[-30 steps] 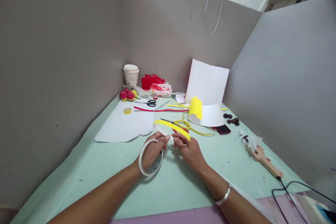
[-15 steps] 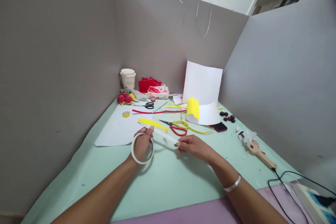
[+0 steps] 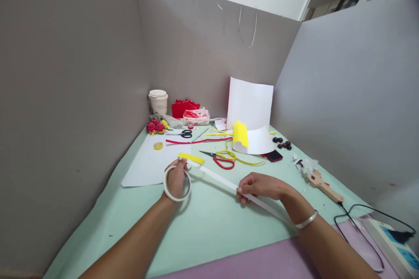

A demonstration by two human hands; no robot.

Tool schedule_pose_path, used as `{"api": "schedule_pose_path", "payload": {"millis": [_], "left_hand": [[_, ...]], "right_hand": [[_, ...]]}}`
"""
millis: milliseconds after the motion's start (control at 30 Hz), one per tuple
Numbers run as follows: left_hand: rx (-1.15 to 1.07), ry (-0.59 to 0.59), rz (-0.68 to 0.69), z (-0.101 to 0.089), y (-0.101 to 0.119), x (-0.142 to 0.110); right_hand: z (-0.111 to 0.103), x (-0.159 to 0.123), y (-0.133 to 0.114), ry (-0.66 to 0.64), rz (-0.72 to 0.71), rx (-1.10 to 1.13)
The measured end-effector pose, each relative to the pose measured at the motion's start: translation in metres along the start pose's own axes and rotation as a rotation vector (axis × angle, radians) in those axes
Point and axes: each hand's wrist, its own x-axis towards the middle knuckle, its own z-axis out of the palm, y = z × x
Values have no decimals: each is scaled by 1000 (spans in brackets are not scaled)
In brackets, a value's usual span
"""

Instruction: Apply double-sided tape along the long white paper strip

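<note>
A long narrow paper strip (image 3: 216, 177), white on the side facing up, runs between my two hands. Its far end shows yellow, just beyond my left hand (image 3: 177, 178), which pinches it between thumb and fingers. A white tape roll (image 3: 177, 199) hangs like a ring around that same hand near the wrist. Farther along the strip, my right hand (image 3: 260, 186) has its fingertips closed on it, and the rest trails under my right wrist toward the table's front edge. Scissors with one yellow and one red handle (image 3: 224, 163) lie past the strip.
Behind are white paper (image 3: 139, 170), a small yellow tape roll (image 3: 158, 145), black scissors (image 3: 186, 134), a red strip (image 3: 209, 141) and a curled yellow sheet (image 3: 240, 134). A lidded cup (image 3: 158, 101) stands at back left. A wooden-handled tool (image 3: 327, 191) with a cord lies right, near a power strip (image 3: 389, 244).
My right hand has slid to the right and slightly nearer along the strip, so a longer stretch lies between my hands. The left hand keeps its pinch; the view has shifted slightly.
</note>
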Motion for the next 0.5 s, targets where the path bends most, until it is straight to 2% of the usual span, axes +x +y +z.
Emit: {"api": "schedule_pose_path", "payload": {"millis": [267, 500], "left_hand": [[-75, 43, -74, 0, -2, 8], [-26, -2, -80, -4, 0, 7]], "right_hand": [[-1, -20, 12, -99, 62, 89], [16, -10, 27, -94, 58, 309]]}}
